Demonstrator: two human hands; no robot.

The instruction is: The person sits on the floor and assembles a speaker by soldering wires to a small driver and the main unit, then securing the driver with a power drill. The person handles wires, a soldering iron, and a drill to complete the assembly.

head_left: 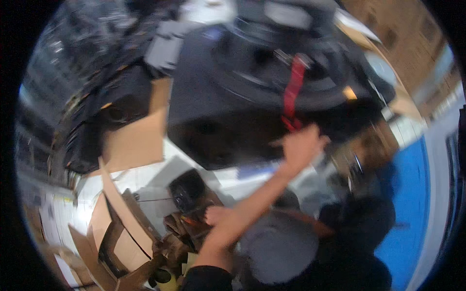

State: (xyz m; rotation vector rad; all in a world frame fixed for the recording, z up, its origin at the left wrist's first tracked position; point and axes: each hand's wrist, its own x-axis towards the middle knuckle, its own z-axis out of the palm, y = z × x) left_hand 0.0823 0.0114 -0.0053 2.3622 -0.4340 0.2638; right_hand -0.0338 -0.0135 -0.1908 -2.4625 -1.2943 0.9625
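Note:
A large black body with a round, ring-like upper part (pixel 252 87) fills the upper middle of the head view. From a metal fitting on it hangs a red strap (pixel 293 89). My left hand (pixel 303 145) is at the strap's lower end, its blurred fingers curled round it. My left forearm slants across from the lower left. Beneath it, my right hand (pixel 218 216) is low in the middle, beside a dark object with an orange part (pixel 189 220). Blur and the forearm hide its fingers. A small black blocky object (pixel 187 189) stands just beyond that hand.
Open cardboard boxes (pixel 131 242) crowd the lower left, and a cardboard sheet (pixel 138 138) leans by the black body. A rounded grey cloth shape (pixel 279 247) is close in front. On the right are a blue surface (pixel 412 184) and a brown box (pixel 374 148).

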